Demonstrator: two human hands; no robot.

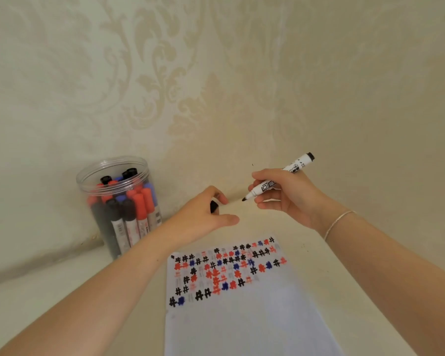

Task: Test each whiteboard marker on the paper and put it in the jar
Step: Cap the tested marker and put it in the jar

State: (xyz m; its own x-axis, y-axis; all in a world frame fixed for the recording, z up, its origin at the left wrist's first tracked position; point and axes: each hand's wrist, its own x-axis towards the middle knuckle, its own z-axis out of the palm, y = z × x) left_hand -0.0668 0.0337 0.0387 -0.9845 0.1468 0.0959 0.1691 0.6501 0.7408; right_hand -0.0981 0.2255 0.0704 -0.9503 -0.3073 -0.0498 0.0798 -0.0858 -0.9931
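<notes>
My right hand (pixel 285 196) grips an uncapped black whiteboard marker (pixel 267 186) above the table, its tip pointing down-left. To its left, my left hand (pixel 206 214) curls round the marker's black cap (pixel 213 206); the cap and the tip are a short gap apart. Below both hands lies the white paper (pixel 242 317), its upper part covered with several rows of black, red and blue hash marks. At the left by the wall stands a clear plastic jar (pixel 118 201) holding several red, black and blue markers, caps up and down.
A cream table surface runs under the paper and jar. A patterned beige wall rises close behind the jar and hands. A thin bracelet circles my right wrist (pixel 337 222).
</notes>
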